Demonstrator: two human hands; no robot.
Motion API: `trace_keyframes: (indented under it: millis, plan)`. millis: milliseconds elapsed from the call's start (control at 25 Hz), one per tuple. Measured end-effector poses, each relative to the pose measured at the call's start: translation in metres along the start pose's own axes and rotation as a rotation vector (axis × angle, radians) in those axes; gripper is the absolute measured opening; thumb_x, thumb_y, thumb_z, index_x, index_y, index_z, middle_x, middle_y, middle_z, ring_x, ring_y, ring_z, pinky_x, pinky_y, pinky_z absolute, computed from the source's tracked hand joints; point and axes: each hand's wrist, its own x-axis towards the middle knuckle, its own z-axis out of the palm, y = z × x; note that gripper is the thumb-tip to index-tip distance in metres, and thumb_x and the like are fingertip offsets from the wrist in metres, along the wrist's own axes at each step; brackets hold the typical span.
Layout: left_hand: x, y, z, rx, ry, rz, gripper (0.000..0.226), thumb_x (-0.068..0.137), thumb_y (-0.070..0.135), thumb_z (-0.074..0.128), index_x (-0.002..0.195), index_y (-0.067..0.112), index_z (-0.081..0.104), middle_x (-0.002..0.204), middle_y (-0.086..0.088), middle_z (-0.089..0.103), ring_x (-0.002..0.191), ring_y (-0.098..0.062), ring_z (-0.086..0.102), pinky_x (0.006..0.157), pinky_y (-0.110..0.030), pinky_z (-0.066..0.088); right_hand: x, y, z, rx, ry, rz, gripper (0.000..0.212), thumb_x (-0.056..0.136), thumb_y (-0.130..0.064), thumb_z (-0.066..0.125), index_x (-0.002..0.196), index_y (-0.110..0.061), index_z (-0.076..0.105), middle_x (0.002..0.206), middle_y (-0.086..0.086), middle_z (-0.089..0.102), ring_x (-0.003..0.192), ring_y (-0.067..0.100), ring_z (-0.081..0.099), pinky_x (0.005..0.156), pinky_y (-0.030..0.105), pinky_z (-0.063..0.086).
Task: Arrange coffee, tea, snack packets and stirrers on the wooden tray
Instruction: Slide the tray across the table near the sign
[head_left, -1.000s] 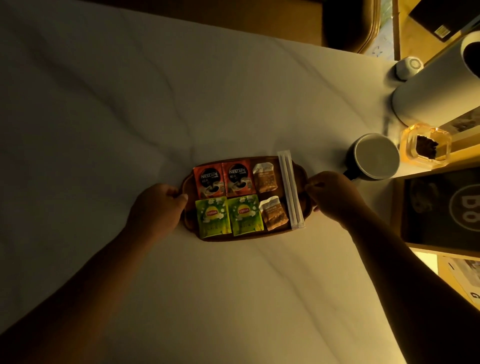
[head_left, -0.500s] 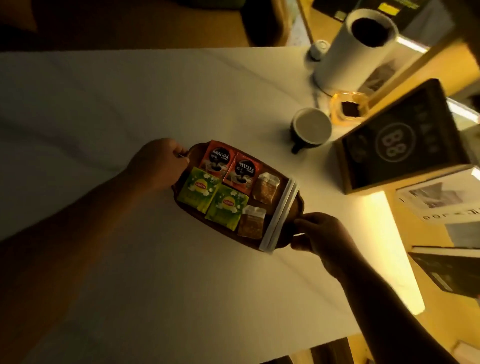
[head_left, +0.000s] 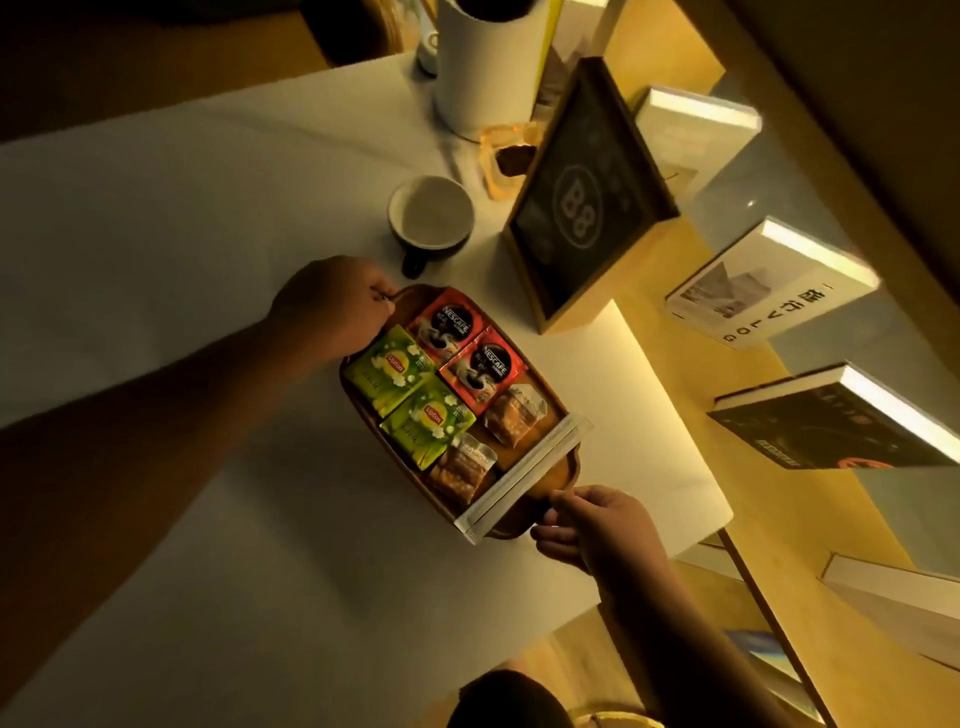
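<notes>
A wooden tray (head_left: 563, 470) lies diagonally on the white marble table (head_left: 182, 208). It holds two red Nescafe coffee packets (head_left: 465, 348), two green Lipton tea packets (head_left: 408, 397), two brown snack packets (head_left: 491, 441) and white paper-wrapped stirrers (head_left: 524, 480) across its near-right end. My left hand (head_left: 332, 306) grips the tray's far-left handle. My right hand (head_left: 592, 522) grips the near-right handle, just beyond the stirrers.
A dark mug (head_left: 431, 218) with a pale inside stands just beyond the tray. Behind it are a white cylinder (head_left: 485, 67), an amber glass dish (head_left: 506, 158) and a framed "B8" sign (head_left: 582, 197). Books (head_left: 769, 291) lie on the lit wooden ledge to the right.
Both hands have held the tray handles throughout. The tray has turned from lying level across the view to diagonal and moved toward the mug and the table's right edge; the camera view has swung right.
</notes>
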Motion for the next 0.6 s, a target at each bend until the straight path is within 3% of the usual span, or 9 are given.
trace_keyframes:
  millis: [200, 320, 600]
  plan:
    - [0.010, 0.048, 0.033, 0.037, -0.015, 0.106, 0.026, 0.091, 0.028, 0.064, 0.115, 0.024, 0.074, 0.117, -0.008, 0.074, 0.104, -0.033, 0.068, 0.082, -0.036, 0.050, 0.000, 0.025, -0.030, 0.129, -0.028, 0.082, 0.020, 0.095, -0.017, 0.066, 0.096, 0.002, 0.070, 0.082, 0.018, 0.080, 0.079, 0.032, 0.079, 0.062, 0.035, 0.064]
    - [0.014, 0.069, 0.051, 0.121, -0.013, 0.140, 0.026, 0.093, 0.026, 0.059, 0.115, 0.025, 0.073, 0.117, -0.010, 0.073, 0.103, -0.035, 0.067, 0.076, -0.036, 0.049, 0.000, 0.037, -0.035, 0.170, -0.011, 0.104, 0.018, 0.095, -0.016, 0.067, 0.093, 0.002, 0.071, 0.081, 0.019, 0.079, 0.078, 0.033, 0.079, 0.064, 0.038, 0.064]
    - [0.021, 0.087, 0.066, 0.334, -0.030, 0.081, 0.033, 0.095, 0.018, 0.054, 0.124, 0.026, 0.068, 0.125, -0.014, 0.068, 0.108, -0.038, 0.065, 0.079, -0.048, 0.057, 0.007, 0.042, -0.029, 0.221, 0.013, 0.103, 0.018, 0.095, -0.016, 0.067, 0.090, 0.000, 0.071, 0.077, 0.017, 0.079, 0.075, 0.031, 0.079, 0.065, 0.039, 0.064]
